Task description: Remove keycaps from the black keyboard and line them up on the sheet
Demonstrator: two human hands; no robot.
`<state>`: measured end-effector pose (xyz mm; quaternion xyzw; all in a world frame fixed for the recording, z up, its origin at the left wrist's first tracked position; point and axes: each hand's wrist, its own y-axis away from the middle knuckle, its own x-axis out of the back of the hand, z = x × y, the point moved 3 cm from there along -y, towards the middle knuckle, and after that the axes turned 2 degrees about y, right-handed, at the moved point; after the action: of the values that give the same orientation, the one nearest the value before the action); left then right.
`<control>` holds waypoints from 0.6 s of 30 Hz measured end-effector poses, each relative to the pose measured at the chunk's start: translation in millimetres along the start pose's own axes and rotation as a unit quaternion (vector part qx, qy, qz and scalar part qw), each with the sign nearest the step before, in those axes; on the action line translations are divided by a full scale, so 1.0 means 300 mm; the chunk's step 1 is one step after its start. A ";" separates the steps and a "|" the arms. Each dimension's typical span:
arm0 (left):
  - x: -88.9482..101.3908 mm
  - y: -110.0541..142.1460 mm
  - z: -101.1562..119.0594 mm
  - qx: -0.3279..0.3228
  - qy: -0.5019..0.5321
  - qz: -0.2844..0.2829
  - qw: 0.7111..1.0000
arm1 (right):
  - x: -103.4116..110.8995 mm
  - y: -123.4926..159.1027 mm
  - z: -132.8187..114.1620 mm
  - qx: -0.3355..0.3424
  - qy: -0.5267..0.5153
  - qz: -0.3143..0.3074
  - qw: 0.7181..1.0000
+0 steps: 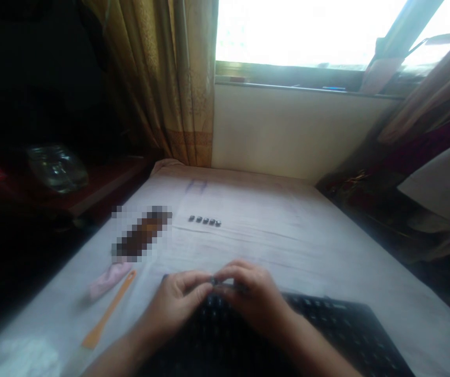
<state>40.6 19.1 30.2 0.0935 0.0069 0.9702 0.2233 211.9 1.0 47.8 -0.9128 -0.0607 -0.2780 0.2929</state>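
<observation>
Over a black keyboard (338,319), the left hand (181,297) and right hand (254,288) meet.
Fingertips nearly closed, both pinch a small dark piece (213,281) near the keyboard's far edge; leftward lie an orange brush (111,311) and pink cloth (110,279), and beyond, five dark pieces (205,221) in a row on a pale sheet (276,230).

Left hand (180,298), right hand (257,293) over keyboard (333,322), five keycaps (205,221)

Window (288,31) glared white, daylight entered beyond the cloth's (288,230) far edge, all past its left edge sank near-black, keyboard (335,319) was dim, blurred, one patch (142,235) showed pixelated
</observation>
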 end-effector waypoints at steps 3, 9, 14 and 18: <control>-0.005 0.001 -0.010 -0.013 0.005 0.000 1.000 | -0.006 0.006 -0.007 0.015 0.026 0.010 0.999; 0.051 -0.002 -0.016 -0.082 -0.153 0.065 0.983 | 0.058 -0.058 0.026 -0.024 0.100 0.006 0.995; 0.183 -0.050 -0.069 -0.085 -0.224 0.132 0.962 | 0.133 -0.204 0.202 -0.174 0.243 -0.047 0.953; 0.261 -0.090 -0.152 -0.018 -0.121 0.154 0.981 | 0.110 -0.279 0.337 -0.205 0.278 -0.071 0.936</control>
<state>-25.4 78.9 -2.0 0.2058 -0.0519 0.9746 0.0720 264.3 125.5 39.5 -0.8326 0.0165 -0.5473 0.0835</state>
